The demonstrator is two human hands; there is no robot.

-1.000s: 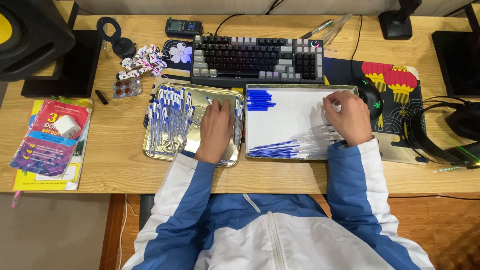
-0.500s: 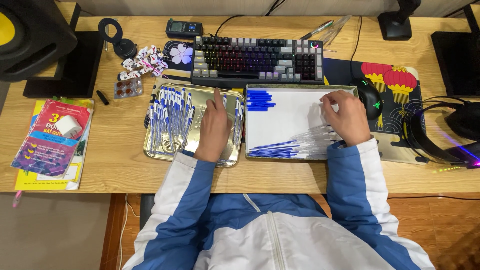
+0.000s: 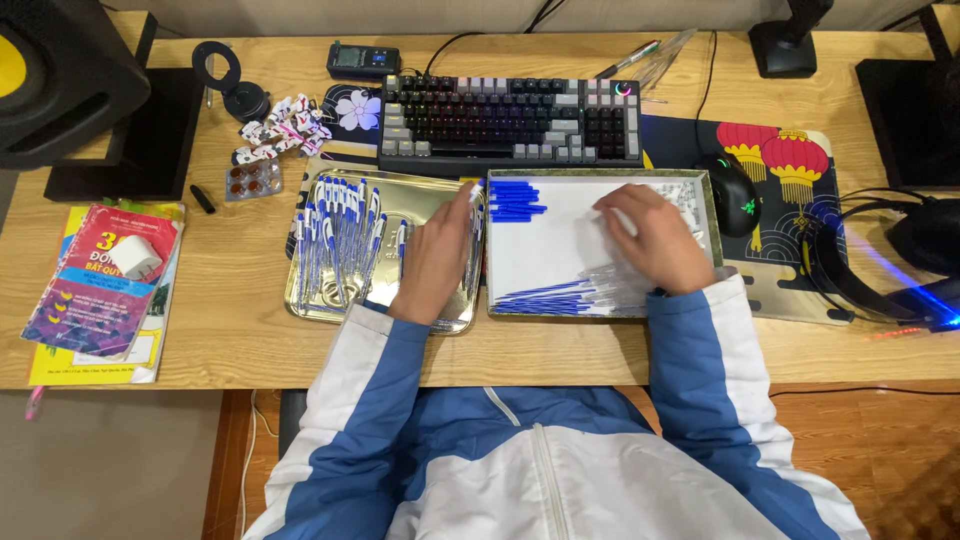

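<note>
My left hand (image 3: 437,255) lies over the silver tray (image 3: 300,300), its fingers closed on a blue-and-white pen (image 3: 472,190) that sticks out toward the tray's far right corner. Several blue-capped pens (image 3: 340,240) lie in rows on the tray to the left of this hand. My right hand (image 3: 655,235) is inside the white tray (image 3: 700,180), fingers curled on a pale clear pen barrel (image 3: 612,218). In that tray, blue caps (image 3: 515,198) sit at the far left, blue refills (image 3: 545,297) along the near edge, and clear barrels (image 3: 620,285) under my right wrist.
A keyboard (image 3: 510,115) sits just behind both trays. A black mouse (image 3: 735,195) on a patterned mat lies right of the white tray, headphones (image 3: 880,260) farther right. Booklets (image 3: 95,290), a pill blister (image 3: 252,180), a black speaker (image 3: 60,80) stand left.
My left hand has reached forward and right toward the silver tray's far corner. My right hand has slid left across the white tray, away from its right edge.
</note>
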